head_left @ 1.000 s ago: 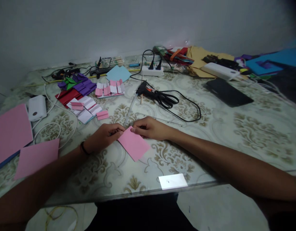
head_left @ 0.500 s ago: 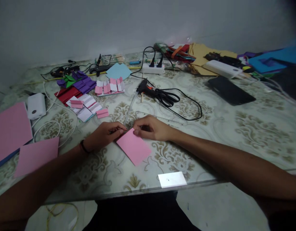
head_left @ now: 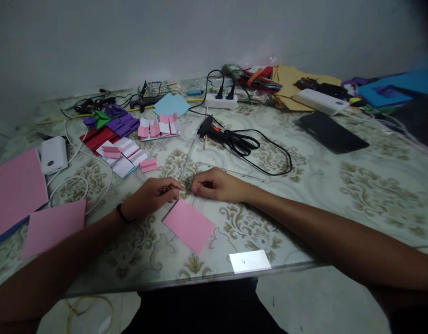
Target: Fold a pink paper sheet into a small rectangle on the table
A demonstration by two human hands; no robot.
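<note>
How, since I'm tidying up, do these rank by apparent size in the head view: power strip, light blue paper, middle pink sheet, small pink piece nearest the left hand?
1. Middle pink sheet
2. Light blue paper and power strip: too alike to rank
3. Small pink piece

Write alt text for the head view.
A left hand and right hand rest on a patterned table, a pink sheet lying nearer the wearer. Farther back lie a glue gun and, to its left, folded papers.
</note>
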